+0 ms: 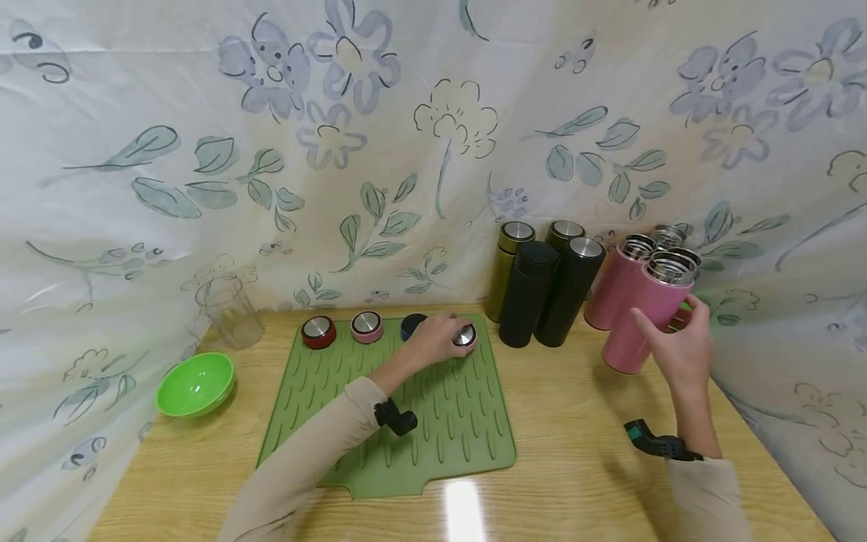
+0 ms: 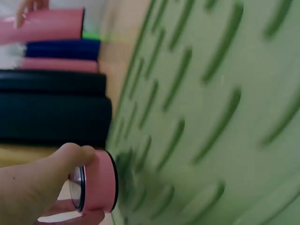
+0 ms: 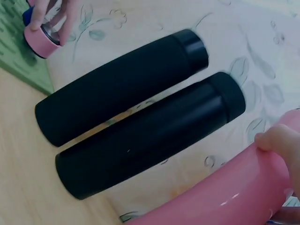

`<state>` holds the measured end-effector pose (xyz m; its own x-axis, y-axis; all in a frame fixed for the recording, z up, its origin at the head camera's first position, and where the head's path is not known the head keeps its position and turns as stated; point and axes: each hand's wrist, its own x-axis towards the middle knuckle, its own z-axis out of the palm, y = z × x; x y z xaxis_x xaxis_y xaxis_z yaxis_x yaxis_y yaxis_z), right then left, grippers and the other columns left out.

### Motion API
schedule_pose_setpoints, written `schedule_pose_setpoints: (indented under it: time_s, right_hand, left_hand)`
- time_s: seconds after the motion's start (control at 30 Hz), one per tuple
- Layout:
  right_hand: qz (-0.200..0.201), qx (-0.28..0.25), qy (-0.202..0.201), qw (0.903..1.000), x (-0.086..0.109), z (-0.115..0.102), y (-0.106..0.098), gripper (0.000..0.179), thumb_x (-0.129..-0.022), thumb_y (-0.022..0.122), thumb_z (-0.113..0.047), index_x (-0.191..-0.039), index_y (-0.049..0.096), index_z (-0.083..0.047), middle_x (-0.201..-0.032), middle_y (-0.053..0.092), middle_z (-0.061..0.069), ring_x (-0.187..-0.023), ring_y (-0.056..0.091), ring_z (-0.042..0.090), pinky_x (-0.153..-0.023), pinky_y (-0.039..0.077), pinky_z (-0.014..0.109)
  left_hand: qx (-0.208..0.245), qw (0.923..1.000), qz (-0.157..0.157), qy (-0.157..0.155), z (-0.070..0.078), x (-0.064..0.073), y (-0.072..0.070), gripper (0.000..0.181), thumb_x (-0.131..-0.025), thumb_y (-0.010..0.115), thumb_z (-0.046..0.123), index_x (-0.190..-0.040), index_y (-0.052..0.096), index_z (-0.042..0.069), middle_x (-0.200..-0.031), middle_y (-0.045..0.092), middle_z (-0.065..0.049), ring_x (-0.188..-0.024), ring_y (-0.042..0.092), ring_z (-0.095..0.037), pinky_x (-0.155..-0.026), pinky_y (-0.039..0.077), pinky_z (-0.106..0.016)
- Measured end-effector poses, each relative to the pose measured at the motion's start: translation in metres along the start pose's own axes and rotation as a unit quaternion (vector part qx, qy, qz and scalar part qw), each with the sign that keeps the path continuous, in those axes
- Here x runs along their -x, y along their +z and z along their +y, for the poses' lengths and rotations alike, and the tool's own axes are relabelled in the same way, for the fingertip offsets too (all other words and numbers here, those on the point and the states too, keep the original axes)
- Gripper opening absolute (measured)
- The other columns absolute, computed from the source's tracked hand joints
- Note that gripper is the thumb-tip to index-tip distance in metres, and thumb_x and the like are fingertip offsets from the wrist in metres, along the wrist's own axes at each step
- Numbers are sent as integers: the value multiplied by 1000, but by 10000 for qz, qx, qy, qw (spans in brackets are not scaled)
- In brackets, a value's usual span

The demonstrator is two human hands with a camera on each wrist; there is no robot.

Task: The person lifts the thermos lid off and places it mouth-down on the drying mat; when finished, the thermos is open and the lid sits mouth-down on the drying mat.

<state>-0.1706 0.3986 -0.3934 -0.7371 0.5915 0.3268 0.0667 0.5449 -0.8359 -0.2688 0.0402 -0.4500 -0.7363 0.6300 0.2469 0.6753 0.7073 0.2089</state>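
Observation:
My left hand (image 1: 433, 339) pinches a pink bottle lid (image 2: 101, 182) with a steel top, at the back right corner of a green drying mat (image 1: 440, 448). In the left wrist view the lid is tipped on its side by the camera's angle, close over the ridges. Along the mat's back edge sit a red lid (image 1: 318, 332), another pink lid (image 1: 366, 327) and a dark blue lid (image 1: 412, 326), partly behind my left hand. On the right, my right hand (image 1: 684, 352) grips a pink thermos bottle (image 1: 640, 320) around its side. That bottle leans, its steel mouth uncovered.
Two black bottles (image 1: 528, 297) stand in front of olive bottles (image 1: 502, 275), between mat and right hand. Behind the held bottle are another uncapped pink bottle (image 1: 609, 290) and a blue bottle (image 2: 61, 49). A clear pitcher (image 1: 233, 316) and green bowl (image 1: 196, 385) stand left.

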Motion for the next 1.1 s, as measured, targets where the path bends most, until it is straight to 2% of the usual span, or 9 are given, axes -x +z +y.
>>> schedule_pose_setpoints:
  time_s: [0.17, 0.3, 0.47, 0.6, 0.67, 0.77, 0.87, 0.93, 1.1]
  right_hand:
    - [-134, 118, 85, 9998, -9, 13, 8, 83, -78, 77, -43, -145, 34, -19, -133, 56, 13, -106, 56, 19, -71, 38, 6]
    - [-212, 224, 201, 9993, -11, 20, 11, 86, -79, 76, -45, -147, 31, -16, -137, 54, 14, -117, 55, 30, -75, 41, 11]
    - [-320, 139, 427, 9985, -14, 26, 14, 87, -80, 74, -45, -149, 28, -18, -140, 51, 14, -120, 53, 30, -85, 47, 22]
    - [-298, -48, 445, 9986, -16, 29, 19, 85, -80, 75, -42, -148, 28, -19, -137, 50, 13, -112, 53, 23, -82, 45, 18]
    - [-222, -134, 396, 9989, -18, 29, 21, 84, -81, 75, -40, -147, 29, -19, -134, 51, 12, -105, 53, 16, -78, 42, 14]
    - [-127, -220, 333, 9991, -20, 28, 25, 83, -81, 75, -39, -147, 29, -20, -132, 51, 12, -99, 50, 11, -75, 39, 11]
    - [-161, -244, 351, 9990, -22, 28, 28, 83, -81, 75, -41, -147, 28, -20, -135, 51, 13, -105, 52, 15, -78, 41, 13]
    - [-245, -242, 409, 9986, -24, 29, 29, 84, -82, 74, -41, -148, 27, -20, -138, 49, 14, -110, 51, 21, -80, 42, 15]
    - [-290, -146, 492, 9983, -26, 35, 31, 83, -84, 71, -42, -149, 24, -21, -141, 48, 14, -116, 51, 27, -85, 44, 20]
  left_hand:
    - [417, 9974, -428, -394, -14, -19, 1, 51, -89, 69, 36, -131, 59, 10, -121, 64, -12, -105, 62, -22, -81, 55, -32]
    - [594, 9963, -410, -462, -18, -25, 4, 47, -88, 70, 35, -126, 61, 8, -117, 65, -11, -104, 61, -22, -82, 54, -32]
    - [655, 9964, -343, -414, -20, -30, 8, 43, -88, 69, 36, -120, 63, 8, -111, 66, -10, -98, 60, -22, -79, 53, -32]
    - [613, 9961, -412, -491, -23, -33, 9, 43, -88, 69, 37, -121, 63, 10, -113, 65, -7, -100, 59, -21, -78, 51, -31]
    - [611, 9959, -466, -484, -24, -36, 9, 39, -88, 69, 38, -114, 65, 10, -107, 66, -6, -95, 58, -19, -74, 48, -28]
    - [639, 9952, -554, -486, -26, -39, 6, 33, -87, 70, 37, -96, 64, 5, -88, 60, -2, -79, 51, -15, -65, 41, -24]
    - [687, 9938, -658, -578, -25, -40, 1, 35, -86, 72, 33, -83, 58, 1, -73, 45, 1, -68, 40, -13, -59, 32, -22]
    - [665, 9927, -778, -642, -23, -41, -1, 35, -86, 72, 30, -83, 57, -1, -71, 39, 3, -68, 36, -13, -59, 30, -21]
    - [735, 9905, -994, -604, -20, -45, -1, 33, -86, 71, 29, -85, 58, -1, -72, 40, 3, -70, 38, -13, -61, 32, -21]
